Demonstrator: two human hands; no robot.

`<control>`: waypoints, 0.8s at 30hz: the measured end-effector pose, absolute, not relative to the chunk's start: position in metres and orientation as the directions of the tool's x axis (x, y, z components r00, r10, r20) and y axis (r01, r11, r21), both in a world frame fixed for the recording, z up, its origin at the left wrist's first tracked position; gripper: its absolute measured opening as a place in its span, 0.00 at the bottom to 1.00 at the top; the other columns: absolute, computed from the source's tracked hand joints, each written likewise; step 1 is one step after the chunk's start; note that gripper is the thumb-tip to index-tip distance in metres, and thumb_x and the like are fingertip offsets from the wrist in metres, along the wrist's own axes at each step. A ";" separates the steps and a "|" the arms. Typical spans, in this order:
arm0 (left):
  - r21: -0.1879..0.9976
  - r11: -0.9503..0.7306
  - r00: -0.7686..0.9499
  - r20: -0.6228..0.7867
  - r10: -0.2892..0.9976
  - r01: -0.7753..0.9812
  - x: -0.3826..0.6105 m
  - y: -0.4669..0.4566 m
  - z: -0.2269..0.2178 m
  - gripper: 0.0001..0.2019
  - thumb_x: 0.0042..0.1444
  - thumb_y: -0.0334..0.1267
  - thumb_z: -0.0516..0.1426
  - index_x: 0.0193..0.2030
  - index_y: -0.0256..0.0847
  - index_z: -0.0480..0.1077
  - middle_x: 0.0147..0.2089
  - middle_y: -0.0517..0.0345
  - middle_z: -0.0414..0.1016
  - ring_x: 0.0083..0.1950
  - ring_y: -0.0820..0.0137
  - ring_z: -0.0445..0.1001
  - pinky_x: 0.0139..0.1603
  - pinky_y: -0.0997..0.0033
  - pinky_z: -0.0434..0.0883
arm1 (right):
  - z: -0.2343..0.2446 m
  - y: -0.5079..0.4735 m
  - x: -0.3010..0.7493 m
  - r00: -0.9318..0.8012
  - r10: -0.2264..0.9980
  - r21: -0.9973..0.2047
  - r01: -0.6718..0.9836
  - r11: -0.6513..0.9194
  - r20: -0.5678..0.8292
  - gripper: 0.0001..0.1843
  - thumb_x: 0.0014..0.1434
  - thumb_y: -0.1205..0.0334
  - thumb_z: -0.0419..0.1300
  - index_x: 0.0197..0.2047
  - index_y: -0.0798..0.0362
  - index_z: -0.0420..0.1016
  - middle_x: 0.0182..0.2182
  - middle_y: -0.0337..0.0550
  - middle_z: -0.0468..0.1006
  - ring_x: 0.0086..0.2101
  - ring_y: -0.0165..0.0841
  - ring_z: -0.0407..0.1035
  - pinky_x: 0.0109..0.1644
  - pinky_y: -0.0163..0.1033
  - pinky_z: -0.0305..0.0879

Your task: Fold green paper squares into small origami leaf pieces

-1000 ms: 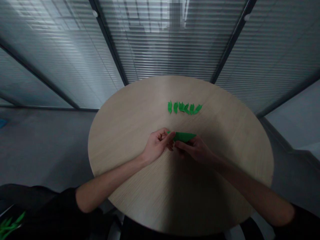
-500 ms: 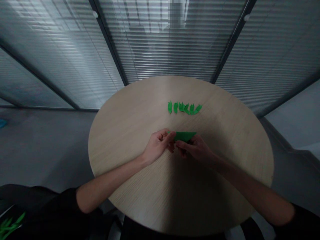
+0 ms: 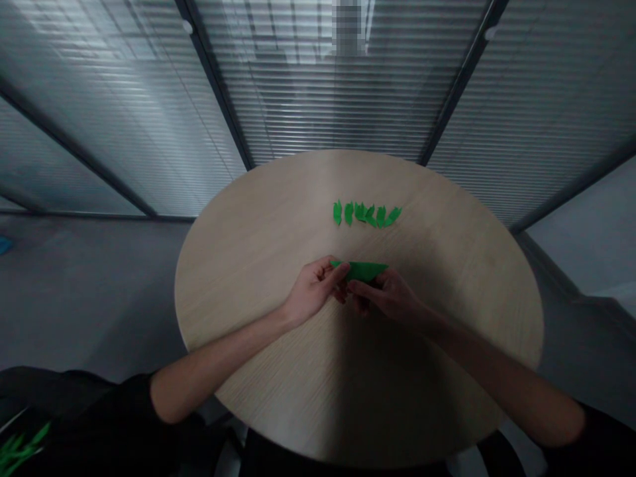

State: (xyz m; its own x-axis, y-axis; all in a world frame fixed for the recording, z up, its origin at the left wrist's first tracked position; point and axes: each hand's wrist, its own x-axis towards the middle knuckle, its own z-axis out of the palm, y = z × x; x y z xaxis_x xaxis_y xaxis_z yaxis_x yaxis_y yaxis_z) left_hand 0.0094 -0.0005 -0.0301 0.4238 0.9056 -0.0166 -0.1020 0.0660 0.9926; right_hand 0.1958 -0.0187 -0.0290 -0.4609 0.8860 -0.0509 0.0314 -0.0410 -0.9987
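A folded green paper piece (image 3: 365,269) lies low over the round wooden table (image 3: 248,265), held between both hands. My left hand (image 3: 313,289) pinches its left end with curled fingers. Its near edge and right part are gripped by my right hand (image 3: 387,297), fingers closed on the paper. Farther back on the table sits a row of several small folded green paper shapes (image 3: 366,214), apart from both hands.
Glass walls with horizontal blinds and dark frame posts (image 3: 213,79) rise behind the table. More green paper bits (image 3: 17,447) show at the lower left corner, off the table, beside my dark sleeve.
Both hands stay on the green paper. The paper and fingers have shifted only slightly; its left tip shows a little more beside my left fingers.
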 end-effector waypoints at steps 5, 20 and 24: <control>0.998 0.044 0.418 -0.018 0.908 -0.052 0.008 0.000 -0.031 0.21 0.57 0.54 0.68 0.37 0.36 0.73 0.24 0.60 0.76 0.22 0.75 0.73 0.23 0.78 0.71 | -0.027 -0.021 0.195 -0.493 0.867 -0.997 0.058 -0.045 -0.068 0.24 0.64 0.41 0.66 0.30 0.54 0.76 0.21 0.36 0.74 0.21 0.26 0.68 0.26 0.32 0.66; 1.000 0.008 0.314 -0.009 0.949 0.006 0.007 0.000 -0.029 0.17 0.58 0.50 0.67 0.32 0.36 0.74 0.24 0.59 0.75 0.21 0.77 0.69 0.22 0.78 0.66 | -0.031 -0.013 0.202 -0.250 0.968 -0.992 0.118 0.035 0.005 0.28 0.65 0.35 0.61 0.31 0.53 0.74 0.22 0.38 0.74 0.21 0.27 0.66 0.25 0.34 0.63; 1.000 0.020 0.303 -0.019 0.953 0.002 0.007 0.000 -0.029 0.17 0.57 0.50 0.67 0.33 0.36 0.74 0.24 0.60 0.74 0.21 0.77 0.69 0.22 0.78 0.67 | -0.028 -0.011 0.204 -0.258 0.966 -0.995 0.095 0.004 -0.021 0.30 0.65 0.33 0.59 0.30 0.53 0.75 0.22 0.40 0.76 0.22 0.28 0.68 0.26 0.35 0.64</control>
State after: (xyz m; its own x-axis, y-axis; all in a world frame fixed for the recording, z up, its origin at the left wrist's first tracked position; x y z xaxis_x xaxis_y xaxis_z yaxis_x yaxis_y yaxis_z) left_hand 0.0071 0.0002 -0.0289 0.3027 0.9529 -0.0194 0.0023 0.0196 0.9998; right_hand 0.2039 -0.0115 -0.0282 -0.2578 0.9660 -0.0212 0.0954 0.0036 -0.9954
